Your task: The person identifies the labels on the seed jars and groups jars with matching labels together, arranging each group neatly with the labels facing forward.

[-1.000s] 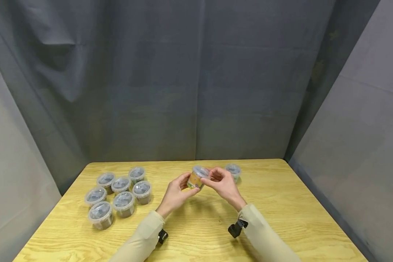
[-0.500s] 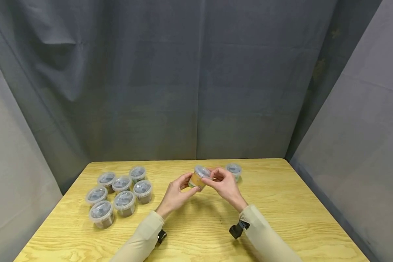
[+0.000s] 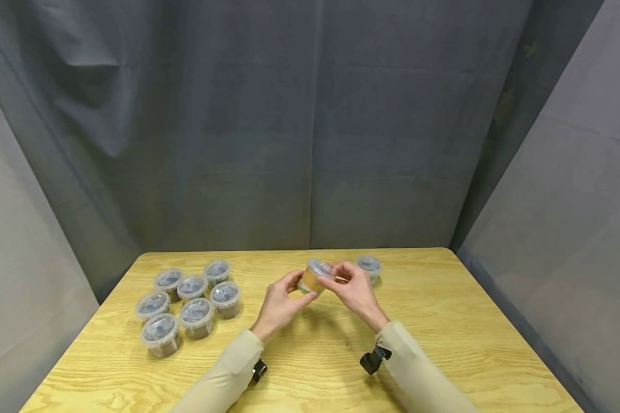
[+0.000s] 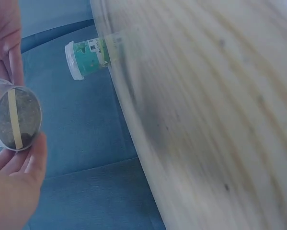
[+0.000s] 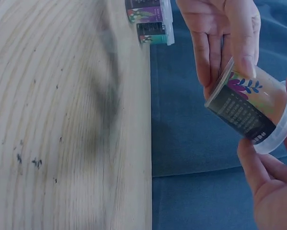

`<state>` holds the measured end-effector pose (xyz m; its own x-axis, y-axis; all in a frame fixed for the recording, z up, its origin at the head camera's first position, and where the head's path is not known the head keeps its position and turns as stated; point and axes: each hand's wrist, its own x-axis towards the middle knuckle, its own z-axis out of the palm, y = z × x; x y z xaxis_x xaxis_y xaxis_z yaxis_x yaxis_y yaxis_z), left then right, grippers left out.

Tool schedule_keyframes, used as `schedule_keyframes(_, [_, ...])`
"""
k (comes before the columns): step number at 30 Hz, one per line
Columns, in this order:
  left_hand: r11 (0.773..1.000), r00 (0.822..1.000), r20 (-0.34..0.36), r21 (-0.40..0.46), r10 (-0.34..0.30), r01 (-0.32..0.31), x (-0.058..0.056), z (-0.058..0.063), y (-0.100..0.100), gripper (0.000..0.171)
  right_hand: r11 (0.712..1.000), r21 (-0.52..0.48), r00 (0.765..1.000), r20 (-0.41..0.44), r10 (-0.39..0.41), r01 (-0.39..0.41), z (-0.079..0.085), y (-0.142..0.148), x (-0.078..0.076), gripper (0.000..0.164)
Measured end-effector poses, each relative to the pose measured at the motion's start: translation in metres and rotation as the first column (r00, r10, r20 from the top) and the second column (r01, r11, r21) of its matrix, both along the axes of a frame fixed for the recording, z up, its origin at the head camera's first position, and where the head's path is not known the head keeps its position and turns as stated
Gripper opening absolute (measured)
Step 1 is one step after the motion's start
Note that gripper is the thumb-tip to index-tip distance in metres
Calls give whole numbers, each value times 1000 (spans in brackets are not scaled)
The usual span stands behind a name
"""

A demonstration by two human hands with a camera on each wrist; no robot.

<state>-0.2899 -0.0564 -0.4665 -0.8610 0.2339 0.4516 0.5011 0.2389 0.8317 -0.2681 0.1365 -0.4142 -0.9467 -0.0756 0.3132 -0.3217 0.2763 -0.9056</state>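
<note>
A small lidded plastic tub (image 3: 310, 280) with an orange label is held tilted above the table's middle. My left hand (image 3: 279, 304) grips its lower part between thumb and fingers. My right hand (image 3: 355, 291) pinches the lid's edge from the right. In the left wrist view, the tub's clear bottom (image 4: 29, 117) shows dark contents and a pale strip across it. A dark printed panel and coloured leaf shapes show on the tub (image 5: 246, 112) in the right wrist view. The lid looks seated on the tub.
Several similar lidded tubs (image 3: 196, 313) stand grouped at the table's left. One more tub (image 3: 369, 265), green-labelled in the left wrist view, stands behind my right hand. Grey curtains (image 3: 310, 126) enclose the wooden table (image 3: 444, 332) at the back and sides.
The tub has turned slightly between my hands, so a plainer orange part of its label faces the head camera. Both hands keep their hold and nearly the same place.
</note>
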Motion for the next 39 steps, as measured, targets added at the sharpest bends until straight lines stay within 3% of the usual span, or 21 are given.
schedule_keyframes(4, [999, 1000, -8, -29, 15, -15, -1, 1, -1, 56, 1000, -27, 1000, 5, 6, -6, -5, 3, -5, 31])
schedule_keyframes(8, [999, 999, 51, -37, -16, 18, -2, 2, -3, 59, 998, -48, 999, 15, 49, -48, 4, 5, 0, 29])
schedule_keyframes(12, [999, 996, 79, -35, -30, 33, -1, 1, -4, 60, 996, -61, 997, 28, 69, -67, -7, 9, -7, 30])
schedule_keyframes(16, [1000, 999, 51, -30, 0, 1, 0, 1, -1, 57, 999, -44, 999, 28, 33, -32, -19, 9, -15, 32])
schedule_keyframes(22, [998, 999, 2, -36, 52, -52, 1, 1, 2, 54, 999, -35, 999, 39, -15, 16, -18, 6, -15, 39])
schedule_keyframes(32, [999, 995, 90, -25, -37, 39, -1, 3, -1, 58, 995, -86, 999, 25, 43, -40, -19, 13, -16, 33])
schedule_keyframes(36, [999, 998, 58, -28, -18, 19, -1, 2, 0, 55, 997, -79, 999, 39, 15, -12, -20, 12, -16, 35])
schedule_keyframes(39, [998, 1000, -6, -58, 20, -20, 0, 2, 3, 53, 997, -80, 999, 49, -3, 6, -20, 10, -15, 37])
